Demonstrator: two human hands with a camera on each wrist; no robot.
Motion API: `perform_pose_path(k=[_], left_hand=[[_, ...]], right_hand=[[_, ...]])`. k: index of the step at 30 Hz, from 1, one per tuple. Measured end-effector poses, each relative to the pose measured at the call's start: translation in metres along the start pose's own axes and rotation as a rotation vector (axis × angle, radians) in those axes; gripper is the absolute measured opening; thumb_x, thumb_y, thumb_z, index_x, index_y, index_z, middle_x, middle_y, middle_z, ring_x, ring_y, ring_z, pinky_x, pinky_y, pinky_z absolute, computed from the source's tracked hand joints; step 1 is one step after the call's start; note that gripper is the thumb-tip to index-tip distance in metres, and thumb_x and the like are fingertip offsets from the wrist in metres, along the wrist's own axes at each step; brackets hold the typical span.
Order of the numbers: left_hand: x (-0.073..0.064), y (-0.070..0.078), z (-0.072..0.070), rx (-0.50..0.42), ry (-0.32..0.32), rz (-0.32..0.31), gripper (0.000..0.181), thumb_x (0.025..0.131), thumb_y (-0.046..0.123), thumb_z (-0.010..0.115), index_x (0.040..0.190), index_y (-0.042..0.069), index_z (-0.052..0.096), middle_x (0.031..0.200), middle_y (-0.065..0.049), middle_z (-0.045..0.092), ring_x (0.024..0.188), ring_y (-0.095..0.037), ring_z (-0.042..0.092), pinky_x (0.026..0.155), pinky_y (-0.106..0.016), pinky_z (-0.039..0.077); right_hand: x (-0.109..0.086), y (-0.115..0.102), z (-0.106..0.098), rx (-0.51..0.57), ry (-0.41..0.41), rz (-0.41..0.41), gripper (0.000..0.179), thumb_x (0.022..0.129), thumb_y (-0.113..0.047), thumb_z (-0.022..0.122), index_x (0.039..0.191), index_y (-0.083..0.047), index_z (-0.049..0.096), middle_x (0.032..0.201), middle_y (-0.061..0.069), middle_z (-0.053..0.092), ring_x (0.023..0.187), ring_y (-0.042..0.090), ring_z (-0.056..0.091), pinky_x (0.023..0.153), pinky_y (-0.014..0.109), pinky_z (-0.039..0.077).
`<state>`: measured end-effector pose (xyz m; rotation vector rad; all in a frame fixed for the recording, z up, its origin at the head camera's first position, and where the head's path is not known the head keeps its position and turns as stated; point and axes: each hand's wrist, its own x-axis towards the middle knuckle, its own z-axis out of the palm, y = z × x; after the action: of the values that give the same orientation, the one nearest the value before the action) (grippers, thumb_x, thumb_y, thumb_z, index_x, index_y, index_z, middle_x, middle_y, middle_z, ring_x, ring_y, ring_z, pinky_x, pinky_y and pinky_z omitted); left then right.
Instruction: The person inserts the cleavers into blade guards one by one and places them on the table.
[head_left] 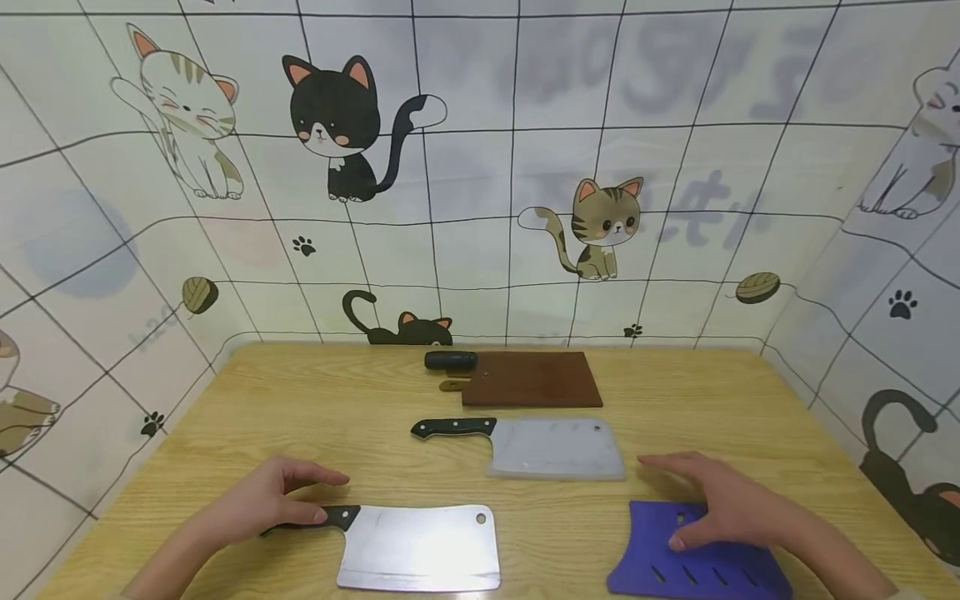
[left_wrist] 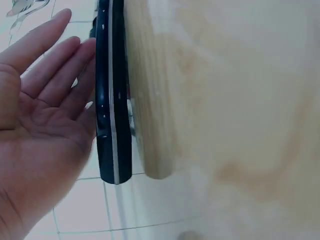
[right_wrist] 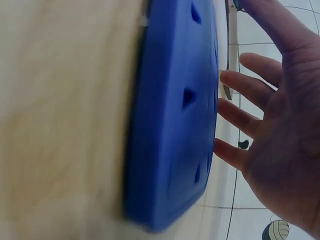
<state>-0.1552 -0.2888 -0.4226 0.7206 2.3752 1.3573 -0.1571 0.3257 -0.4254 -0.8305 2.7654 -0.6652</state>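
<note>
A cleaver with a broad steel blade and a black riveted handle lies flat on the wooden table at front left. Over that handle is my left hand, its fingers loosely extended and not wrapped round it. At front right lies a flat purple-blue, cleaver-shaped plastic piece with a hole and several slots, shown as blue in the right wrist view. My right hand hovers over it with spread, relaxed fingers; the palm and fingertips stand close to its face.
Mid-table lies a second cleaver shape with a black handle and a whitish blade part. Behind it, a brown rectangular board lies by a thick black handle. A cat-patterned cloth wall closes off the back and sides.
</note>
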Motion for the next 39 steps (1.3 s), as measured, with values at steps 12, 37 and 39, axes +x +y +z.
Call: perform_pose_path(k=[12,37,39], left_hand=[[-0.014,-0.004,-0.003,0.051,-0.003,-0.072,0.039,0.082,0.008,0.085,0.119,0.001,0.073,0.116,-0.01,0.073,0.104,-0.006,0.063,0.084,-0.022,0.05],[-0.02,-0.018,-0.009,0.151,0.019,-0.045,0.035,0.08,0.01,0.085,0.113,0.004,0.076,0.111,-0.003,0.074,0.1,-0.002,0.062,0.082,-0.021,0.05],[-0.017,-0.016,-0.009,0.137,0.01,-0.011,0.035,0.081,0.011,0.084,0.114,0.003,0.076,0.113,-0.005,0.074,0.101,-0.002,0.062,0.081,-0.022,0.051]], right_hand=[[-0.04,0.016,0.014,-0.008,0.063,-0.158,0.098,0.069,-0.052,0.092,0.154,-0.027,0.048,0.147,-0.003,0.053,0.132,0.01,0.047,0.087,0.032,0.048],[-0.049,0.014,0.02,0.044,-0.04,0.095,0.095,0.072,-0.055,0.089,0.154,-0.037,0.045,0.149,0.014,0.045,0.126,0.042,0.048,0.083,0.046,0.05],[-0.048,0.015,0.019,0.023,-0.031,0.092,0.093,0.072,-0.056,0.089,0.153,-0.04,0.045,0.147,0.007,0.048,0.125,0.029,0.049,0.083,0.036,0.049]])
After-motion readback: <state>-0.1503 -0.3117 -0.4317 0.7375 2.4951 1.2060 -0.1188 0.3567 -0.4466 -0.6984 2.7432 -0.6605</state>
